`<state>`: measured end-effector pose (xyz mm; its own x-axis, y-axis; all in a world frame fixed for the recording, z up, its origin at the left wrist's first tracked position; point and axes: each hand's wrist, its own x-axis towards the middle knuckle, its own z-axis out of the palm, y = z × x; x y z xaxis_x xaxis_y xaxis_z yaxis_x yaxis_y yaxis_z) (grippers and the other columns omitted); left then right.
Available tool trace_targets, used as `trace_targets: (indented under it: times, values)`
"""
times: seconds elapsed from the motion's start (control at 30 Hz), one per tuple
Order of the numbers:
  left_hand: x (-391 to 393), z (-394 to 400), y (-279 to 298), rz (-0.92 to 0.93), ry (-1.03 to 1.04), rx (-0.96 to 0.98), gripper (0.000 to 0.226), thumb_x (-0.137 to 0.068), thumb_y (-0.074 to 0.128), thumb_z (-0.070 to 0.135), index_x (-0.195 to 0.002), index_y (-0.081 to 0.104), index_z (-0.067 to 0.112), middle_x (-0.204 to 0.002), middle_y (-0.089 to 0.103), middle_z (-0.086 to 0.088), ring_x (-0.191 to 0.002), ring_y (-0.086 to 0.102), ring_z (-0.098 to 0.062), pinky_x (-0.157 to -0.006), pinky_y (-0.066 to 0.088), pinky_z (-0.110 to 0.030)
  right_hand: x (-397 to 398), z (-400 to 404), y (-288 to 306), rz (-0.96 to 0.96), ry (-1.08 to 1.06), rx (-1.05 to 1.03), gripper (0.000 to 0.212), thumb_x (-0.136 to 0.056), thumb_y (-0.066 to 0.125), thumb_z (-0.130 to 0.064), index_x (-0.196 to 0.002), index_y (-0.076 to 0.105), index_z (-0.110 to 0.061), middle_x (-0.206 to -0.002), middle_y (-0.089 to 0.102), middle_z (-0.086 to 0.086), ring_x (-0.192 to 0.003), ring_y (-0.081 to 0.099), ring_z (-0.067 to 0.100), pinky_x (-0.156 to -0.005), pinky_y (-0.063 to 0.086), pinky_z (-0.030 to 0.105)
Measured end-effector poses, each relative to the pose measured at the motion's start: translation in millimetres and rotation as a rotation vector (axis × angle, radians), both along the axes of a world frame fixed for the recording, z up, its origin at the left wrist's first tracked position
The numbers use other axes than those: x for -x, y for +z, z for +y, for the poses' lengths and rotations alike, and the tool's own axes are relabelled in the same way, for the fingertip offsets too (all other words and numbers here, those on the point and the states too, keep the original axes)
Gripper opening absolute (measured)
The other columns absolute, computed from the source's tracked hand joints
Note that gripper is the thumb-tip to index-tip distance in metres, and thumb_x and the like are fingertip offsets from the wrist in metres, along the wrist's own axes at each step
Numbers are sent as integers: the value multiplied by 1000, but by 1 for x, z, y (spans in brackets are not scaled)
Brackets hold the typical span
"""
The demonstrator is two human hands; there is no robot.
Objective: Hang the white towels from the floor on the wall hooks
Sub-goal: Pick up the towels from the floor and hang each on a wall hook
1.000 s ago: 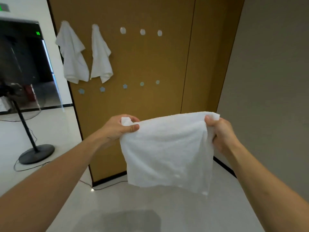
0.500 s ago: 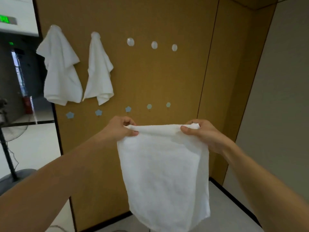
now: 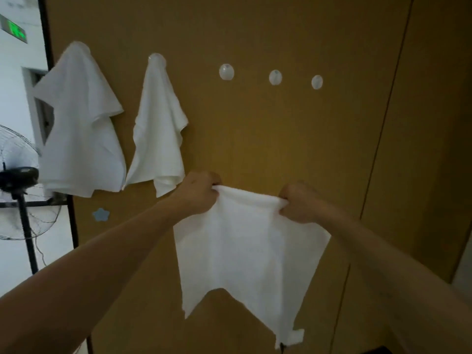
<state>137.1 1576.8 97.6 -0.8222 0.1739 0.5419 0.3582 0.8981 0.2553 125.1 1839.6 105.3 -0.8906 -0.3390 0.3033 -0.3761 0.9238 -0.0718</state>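
Holding a white towel point(image 3: 245, 254) stretched between them, the person's left hand point(image 3: 198, 194) and right hand point(image 3: 298, 203) are gripping its top edge, each with its fingers curled tight round a bunched corner, so that the cloth is hanging down flat in front of the brown wall panel point(image 3: 281, 139). Two towels are already hanging on the upper row of hooks: the far-left towel point(image 3: 81, 134) is draping from the first hook, and the second towel point(image 3: 159, 134) is draping from the hook just to its right. To the right of those, three round hooks are showing bare: the third hook point(image 3: 226, 72), the fourth hook point(image 3: 275, 77) and the fifth hook point(image 3: 317, 82). The held towel is sitting below that row, roughly under the third and fourth hooks and not touching either. Judging by this, the task is partly done, with this towel not yet hung; whether more towels are lying on the floor cannot be told, since the floor is hardly in view. A pale blue star-shaped hook point(image 3: 101, 215) is sticking to the panel lower down at the left. Beyond the panel's left edge, a standing fan point(image 3: 19, 200) is standing in a bright white room, and a green lit sign point(image 3: 14, 29) is glowing high on the wall there.
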Motion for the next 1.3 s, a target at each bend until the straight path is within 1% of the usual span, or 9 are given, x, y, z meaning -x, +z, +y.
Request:
trace_targets:
  times: [0.13,0.27,0.37,0.43,0.6,0.73,0.9,1.1,1.3]
  values:
    - [52,4,26,59,52,-255,31,-84,42,-6,-82,62,18,-78,61,2,-72,56,-12,-56,37,-17,79,-21,20,12,219,483,28,-77,45,3,-62,51,-21,-64,52,-8,-61,50,12,-43,32,13]
    - [92,-9,75,87,73,-437,23,-90,55,13,-76,68,27,-83,66,5,-79,59,-11,-63,40,-21,146,-29,60,-100,377,805,33,-79,55,-6,-53,45,-23,-55,43,-13,-52,43,9,-54,32,26]
    - [117,-17,111,140,84,-454,23,-84,68,53,-77,74,31,-82,71,14,-80,64,-3,-67,43,-20,186,-39,99,-100,511,764,38,-82,69,-50,-61,55,-22,-58,51,-10,-54,49,6,-53,37,23]
    - [135,-22,130,278,119,-464,17,-81,73,50,-81,75,32,-84,71,17,-83,64,-1,-72,46,-20,210,-52,123,-43,542,777,45,-77,69,-60,-65,57,-20,-60,51,-6,-55,50,6,-54,38,24]
    - [170,-24,180,553,83,-426,15,-85,67,15,-79,70,29,-86,70,17,-85,63,-1,-76,45,-18,251,-76,177,153,711,917,20,-82,74,-29,-77,58,-18,-74,59,-6,-63,54,5,-57,45,26]
    - [196,-28,218,794,254,40,25,-89,60,7,-92,78,23,-81,68,5,-77,62,-16,-72,46,-30,270,-83,224,169,906,915,11,-82,74,-11,-91,73,-17,-86,70,9,-71,63,10,-63,50,25]
    - [223,-46,250,960,342,421,29,-91,58,7,-112,74,19,-70,55,-10,-57,49,-26,-56,31,-29,303,-89,261,161,941,927,17,-85,73,-8,-100,79,-14,-101,75,-11,-93,68,-2,-75,49,8]
    - [272,-59,252,877,425,322,45,-98,44,16,-141,52,25,-82,44,-2,-65,44,-21,-62,32,-31,332,-118,265,501,651,747,23,-95,62,-23,-113,74,-29,-119,69,-16,-117,58,1,-107,43,26]
    - [296,-52,217,969,258,171,48,-97,34,27,-142,51,24,-75,40,4,-59,33,-7,-51,30,-23,341,-130,229,575,685,852,24,-96,58,-33,-116,72,-32,-116,70,-17,-109,62,0,-99,50,32]
